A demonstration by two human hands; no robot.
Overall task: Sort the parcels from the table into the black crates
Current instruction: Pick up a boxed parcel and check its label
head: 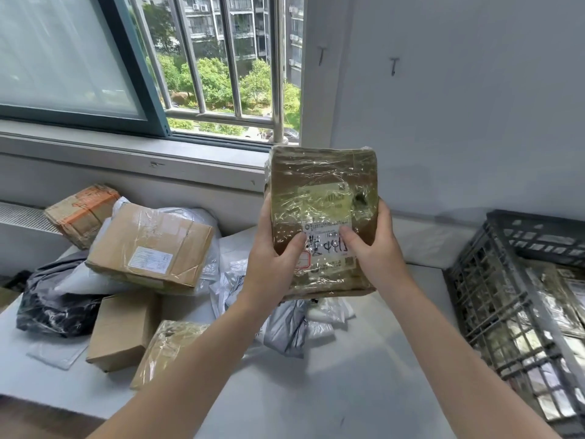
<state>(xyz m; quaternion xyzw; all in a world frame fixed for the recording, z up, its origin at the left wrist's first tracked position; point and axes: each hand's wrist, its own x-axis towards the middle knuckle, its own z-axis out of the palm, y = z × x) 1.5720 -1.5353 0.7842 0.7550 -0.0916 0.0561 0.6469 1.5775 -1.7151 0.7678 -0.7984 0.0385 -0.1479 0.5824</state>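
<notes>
Above the worktop (364,359), you hold a brown parcel (323,172) upright in both hands, wrapped in glossy clear tape, with its labelled face turned to you. Your left hand (272,258) grasps the parcel's left edge, thumb laid across the front beside the white label (329,231). Your right hand (373,245) grasps the parcel's right edge, thumb pressing on that label, which carries black handwriting. The fingers of both hands pass behind the parcel and are hidden. The parcel is clear of the worktop and touches only your hands.

Left of the parcel, a heap of parcels lies on the worktop. A large cardboard box (148,245) rests tilted on white bags, and beyond it an orange-taped box (82,213) leans at the wall. Lower on the parcel's left lie a dark plastic bag (53,305), a small plain box (120,327) and a tape-wrapped packet (167,346) that sits just beside your left forearm.

Directly below the parcel, grey and white mailer bags (285,327) lie crumpled between your forearms.

Right of the parcel, well apart from it, a black crate (493,312) stands at the worktop's edge with shiny wrapped packets (554,296) inside. A second black crate (538,229) shows just behind the first.

Behind the parcel, to its upper left, the barred window (221,74) stands open onto trees.
</notes>
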